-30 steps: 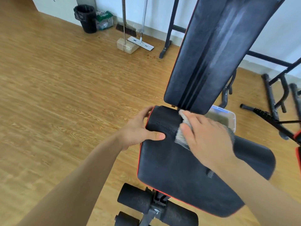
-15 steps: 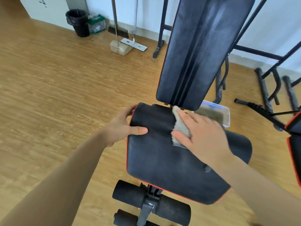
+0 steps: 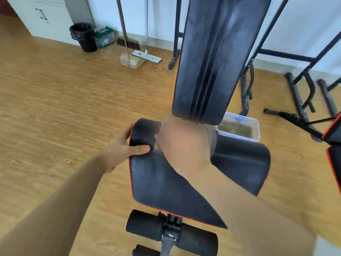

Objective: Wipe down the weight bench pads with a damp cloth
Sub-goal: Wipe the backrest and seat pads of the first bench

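Note:
The black seat pad (image 3: 166, 183) with red piping fills the lower middle of the view. The long black back pad (image 3: 212, 58) rises steeply behind it, with pale wipe streaks on it. My right hand (image 3: 182, 145), blurred by motion, lies on a grey meshed cloth (image 3: 213, 143) and presses it onto the far end of the seat pad, below the back pad's lower edge. Most of the cloth is hidden under the hand. My left hand (image 3: 123, 146) grips the seat pad's far left corner, thumb on top and fingers round the edge.
A clear plastic tub (image 3: 239, 126) of murky water stands on the wooden floor behind the seat, right of the back pad. Black foam rollers (image 3: 147, 226) sit at the bench's near end. Black metal frames (image 3: 302, 97) lie to the right; broom, mop and bin (image 3: 84, 36) stand by the wall.
My right hand has slid the cloth leftward across the far end of the seat pad, toward my left thumb. My left hand keeps its grip on the corner. The view has shifted slightly.

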